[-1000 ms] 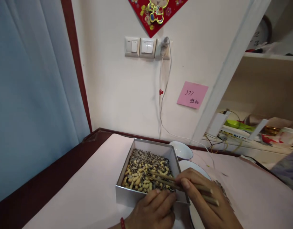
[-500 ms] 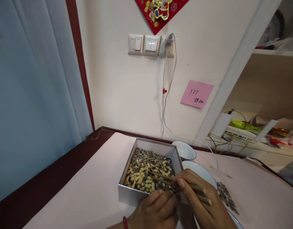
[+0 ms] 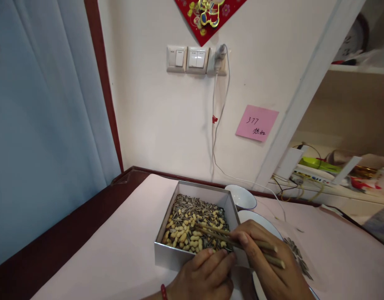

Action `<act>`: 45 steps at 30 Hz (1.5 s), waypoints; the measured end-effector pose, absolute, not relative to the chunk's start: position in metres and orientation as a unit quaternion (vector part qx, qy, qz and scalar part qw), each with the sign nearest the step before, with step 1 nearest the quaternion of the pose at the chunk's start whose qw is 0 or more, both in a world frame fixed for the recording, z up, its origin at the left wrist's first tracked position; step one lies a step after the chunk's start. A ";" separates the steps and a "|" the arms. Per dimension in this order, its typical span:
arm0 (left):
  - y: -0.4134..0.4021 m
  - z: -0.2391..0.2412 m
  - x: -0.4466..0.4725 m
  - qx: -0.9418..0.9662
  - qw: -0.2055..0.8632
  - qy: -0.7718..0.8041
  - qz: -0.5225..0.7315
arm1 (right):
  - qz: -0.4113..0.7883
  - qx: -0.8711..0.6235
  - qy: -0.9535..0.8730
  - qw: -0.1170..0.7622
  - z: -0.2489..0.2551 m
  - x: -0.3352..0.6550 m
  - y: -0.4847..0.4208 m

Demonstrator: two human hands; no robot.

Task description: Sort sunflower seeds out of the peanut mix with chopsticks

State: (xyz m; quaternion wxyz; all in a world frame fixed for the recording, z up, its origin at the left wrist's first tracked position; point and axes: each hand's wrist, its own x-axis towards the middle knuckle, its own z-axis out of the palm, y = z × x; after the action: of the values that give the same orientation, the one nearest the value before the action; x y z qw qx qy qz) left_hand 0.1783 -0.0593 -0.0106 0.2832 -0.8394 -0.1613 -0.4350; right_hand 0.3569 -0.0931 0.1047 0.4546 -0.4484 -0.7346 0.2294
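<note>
A square silver box (image 3: 169,256) holds unshelled peanuts (image 3: 182,237) at the near left and striped sunflower seeds (image 3: 195,204) mostly toward the back. My right hand (image 3: 267,258) grips a pair of wooden chopsticks (image 3: 217,236), slanting over the box's right side. Their tips reach in among the peanuts and seeds near the middle; I cannot make out whether anything is pinched there. My left hand (image 3: 204,275), with a red bead bracelet at the wrist, has its fingers curled over the box's near rim at the right corner.
White bowls with blue rims, a small bowl (image 3: 242,197) and a larger bowl (image 3: 257,218), stand right of the box. Another is partly hidden under my right hand. Loose sunflower seeds (image 3: 300,258) lie farther right. A white cable (image 3: 238,179) runs down the wall behind.
My right hand has shifted slightly to the right, and the chopsticks' back ends with it. Their tips stay at nearly the same spot in the box. The left hand keeps its place.
</note>
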 end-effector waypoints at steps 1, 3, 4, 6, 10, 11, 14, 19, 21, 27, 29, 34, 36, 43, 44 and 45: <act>-0.059 -0.011 0.178 -0.838 0.284 -0.160 -0.437 | 0.225 -0.449 -0.735 0.456 0.106 0.358 -0.093; -0.059 -0.010 0.178 -0.837 0.286 -0.159 -0.438 | 0.210 -0.450 -0.736 0.459 0.108 0.360 -0.094; -0.059 -0.010 0.178 -0.838 0.286 -0.159 -0.437 | 0.198 -0.450 -0.739 0.461 0.111 0.362 -0.095; -0.060 -0.009 0.178 -0.842 0.281 -0.159 -0.433 | 0.157 -0.453 -0.744 0.465 0.117 0.369 -0.099; -0.063 -0.010 0.179 -0.850 0.259 -0.173 -0.424 | 0.020 -0.494 -0.723 0.483 0.136 0.392 -0.116; -0.064 -0.010 0.179 -0.850 0.254 -0.178 -0.427 | -0.014 -0.510 -0.707 0.489 0.140 0.400 -0.120; -0.066 -0.010 0.178 -0.856 0.240 -0.187 -0.417 | -0.102 -0.571 -0.649 0.492 0.150 0.426 -0.130; -0.066 -0.006 0.173 -0.879 0.232 -0.184 -0.375 | -0.192 -0.643 -0.620 0.407 0.152 0.455 -0.127; -0.066 -0.004 0.172 -0.880 0.230 -0.186 -0.372 | -0.196 -0.648 -0.615 0.403 0.150 0.453 -0.125; -0.065 -0.003 0.175 -0.876 0.233 -0.185 -0.380 | -0.044 -0.568 -0.662 0.487 0.147 0.427 -0.124; -0.065 -0.005 0.177 -0.873 0.230 -0.185 -0.389 | 0.031 -0.543 -0.679 0.493 0.147 0.418 -0.124; -0.064 -0.010 0.180 -0.854 0.240 -0.187 -0.423 | 0.183 -0.503 -0.730 0.426 0.144 0.399 -0.118; -0.064 -0.010 0.180 -0.852 0.247 -0.181 -0.424 | 0.219 -0.498 -0.730 0.413 0.140 0.392 -0.114; -0.062 -0.007 0.177 -0.853 0.258 -0.172 -0.419 | 0.224 -0.495 -0.739 0.398 0.127 0.374 -0.099; -0.062 -0.007 0.178 -0.853 0.258 -0.173 -0.419 | 0.222 -0.494 -0.738 0.403 0.126 0.372 -0.098; -0.061 -0.007 0.178 -0.852 0.258 -0.172 -0.421 | 0.221 -0.492 -0.736 0.409 0.125 0.371 -0.097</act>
State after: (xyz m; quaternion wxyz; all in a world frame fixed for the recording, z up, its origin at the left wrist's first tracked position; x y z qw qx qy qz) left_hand 0.1778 -0.0614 -0.0073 0.2582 -0.8525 -0.1722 -0.4207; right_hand 0.3715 -0.0973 0.1247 0.4090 -0.4922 -0.7361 0.2207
